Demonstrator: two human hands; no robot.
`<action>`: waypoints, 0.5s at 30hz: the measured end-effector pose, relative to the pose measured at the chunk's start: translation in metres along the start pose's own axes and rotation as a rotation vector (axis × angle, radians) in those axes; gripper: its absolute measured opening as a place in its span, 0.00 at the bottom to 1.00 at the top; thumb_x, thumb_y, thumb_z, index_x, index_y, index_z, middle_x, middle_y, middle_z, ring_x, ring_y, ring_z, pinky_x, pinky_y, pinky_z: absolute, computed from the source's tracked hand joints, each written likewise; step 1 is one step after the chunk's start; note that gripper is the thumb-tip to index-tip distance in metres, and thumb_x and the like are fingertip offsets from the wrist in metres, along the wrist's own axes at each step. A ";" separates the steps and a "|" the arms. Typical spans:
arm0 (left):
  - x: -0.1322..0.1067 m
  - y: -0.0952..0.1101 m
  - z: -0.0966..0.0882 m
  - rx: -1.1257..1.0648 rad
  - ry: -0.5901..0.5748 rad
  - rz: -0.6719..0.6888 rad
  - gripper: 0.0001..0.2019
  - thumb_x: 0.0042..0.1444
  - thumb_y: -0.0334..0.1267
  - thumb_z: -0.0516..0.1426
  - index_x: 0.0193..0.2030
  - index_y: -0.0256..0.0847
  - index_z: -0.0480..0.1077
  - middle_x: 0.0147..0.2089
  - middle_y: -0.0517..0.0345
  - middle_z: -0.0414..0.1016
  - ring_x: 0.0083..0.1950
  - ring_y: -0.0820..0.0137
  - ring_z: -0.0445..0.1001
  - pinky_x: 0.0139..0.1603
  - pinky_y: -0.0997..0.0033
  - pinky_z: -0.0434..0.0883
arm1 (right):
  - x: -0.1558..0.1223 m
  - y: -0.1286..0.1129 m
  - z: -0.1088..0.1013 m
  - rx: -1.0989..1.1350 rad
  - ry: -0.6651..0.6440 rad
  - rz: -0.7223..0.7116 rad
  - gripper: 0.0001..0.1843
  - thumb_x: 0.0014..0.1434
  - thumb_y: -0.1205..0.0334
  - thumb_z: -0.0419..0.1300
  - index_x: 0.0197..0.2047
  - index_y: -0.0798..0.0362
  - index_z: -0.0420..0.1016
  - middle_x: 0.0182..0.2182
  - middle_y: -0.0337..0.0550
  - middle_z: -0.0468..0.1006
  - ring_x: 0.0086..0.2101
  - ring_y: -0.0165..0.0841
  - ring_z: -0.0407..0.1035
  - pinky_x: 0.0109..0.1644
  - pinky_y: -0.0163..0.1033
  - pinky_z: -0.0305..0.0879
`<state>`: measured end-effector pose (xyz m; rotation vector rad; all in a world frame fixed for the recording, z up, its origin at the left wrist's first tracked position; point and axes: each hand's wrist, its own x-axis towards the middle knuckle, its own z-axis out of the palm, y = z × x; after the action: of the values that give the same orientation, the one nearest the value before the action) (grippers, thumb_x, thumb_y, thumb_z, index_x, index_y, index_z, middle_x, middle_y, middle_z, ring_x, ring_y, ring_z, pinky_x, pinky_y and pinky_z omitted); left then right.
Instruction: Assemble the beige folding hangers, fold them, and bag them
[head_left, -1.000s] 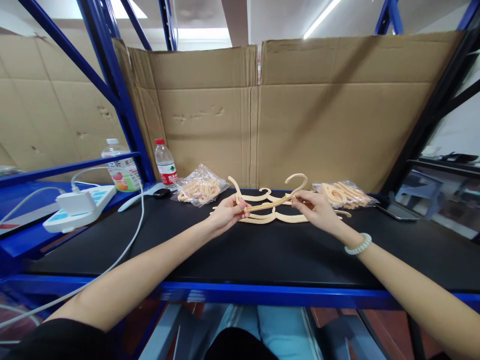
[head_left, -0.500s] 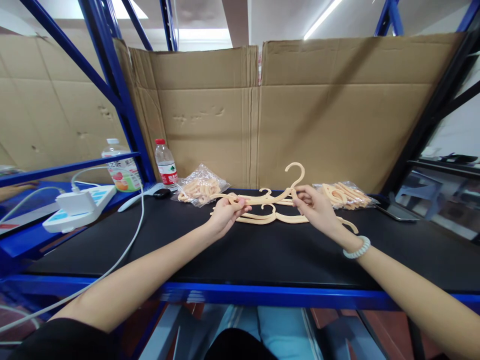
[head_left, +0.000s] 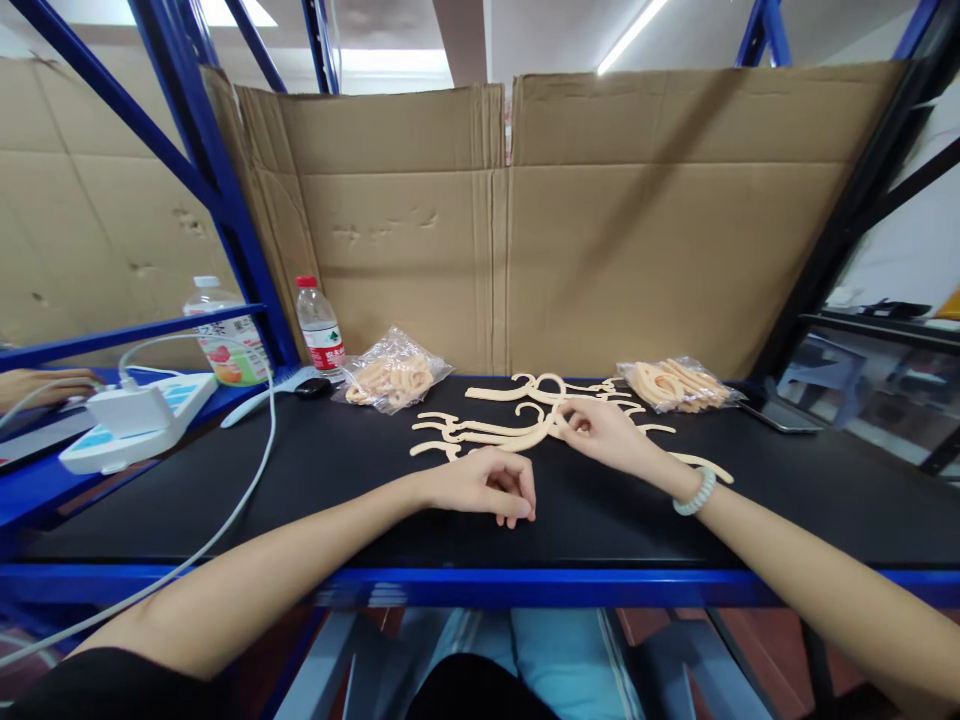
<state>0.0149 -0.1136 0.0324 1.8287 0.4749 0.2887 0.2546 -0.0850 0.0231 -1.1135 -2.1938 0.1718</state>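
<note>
Several cream plastic clothes hangers (head_left: 493, 392) lie in rows across the black table top. My right hand (head_left: 604, 432) pinches one hanger (head_left: 534, 437) near the base of its hook, low over the others. My left hand (head_left: 491, 488) is in front of the hangers, its fingers curled and the thumb folded in; nothing shows in it. At the back left lies a clear plastic bag (head_left: 396, 372) of cream hanger pieces, and a second clear bag (head_left: 679, 385) of them lies at the back right.
A power strip (head_left: 139, 425) with a white cable is on the left. Near it stand a red-capped water bottle (head_left: 320, 325) and a larger drink bottle (head_left: 229, 335). Cardboard (head_left: 637, 210) walls the back. A flat dark device (head_left: 780, 415) lies right. Another person's hand (head_left: 45, 385) shows far left.
My left hand has let go of the hanger and come down toward me. My right hand has lowered its hanger onto the others and moved slightly left.
</note>
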 end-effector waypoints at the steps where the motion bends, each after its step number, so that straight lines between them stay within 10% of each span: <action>1: 0.000 -0.001 0.000 0.039 0.022 0.009 0.13 0.52 0.44 0.61 0.33 0.36 0.67 0.35 0.52 0.75 0.30 0.73 0.73 0.30 0.74 0.70 | -0.001 0.000 0.004 -0.052 -0.029 -0.033 0.04 0.56 0.65 0.56 0.36 0.54 0.72 0.26 0.41 0.74 0.26 0.32 0.68 0.32 0.36 0.62; 9: 0.000 -0.007 -0.003 1.019 0.413 0.256 0.05 0.55 0.32 0.54 0.39 0.39 0.68 0.38 0.53 0.72 0.41 0.65 0.70 0.42 0.68 0.66 | 0.000 0.007 -0.007 -0.135 -0.173 -0.075 0.06 0.55 0.62 0.61 0.36 0.55 0.74 0.27 0.39 0.73 0.28 0.31 0.66 0.32 0.34 0.59; 15: 0.001 -0.012 -0.016 1.228 0.440 0.146 0.05 0.57 0.30 0.51 0.35 0.39 0.67 0.36 0.54 0.70 0.38 0.64 0.70 0.38 0.68 0.64 | 0.003 0.011 -0.019 -0.066 -0.322 -0.037 0.06 0.49 0.68 0.64 0.34 0.54 0.75 0.28 0.38 0.74 0.28 0.30 0.66 0.31 0.33 0.58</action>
<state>0.0066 -0.0966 0.0255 3.0189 0.9547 0.5828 0.2721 -0.0789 0.0348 -1.1447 -2.5183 0.2816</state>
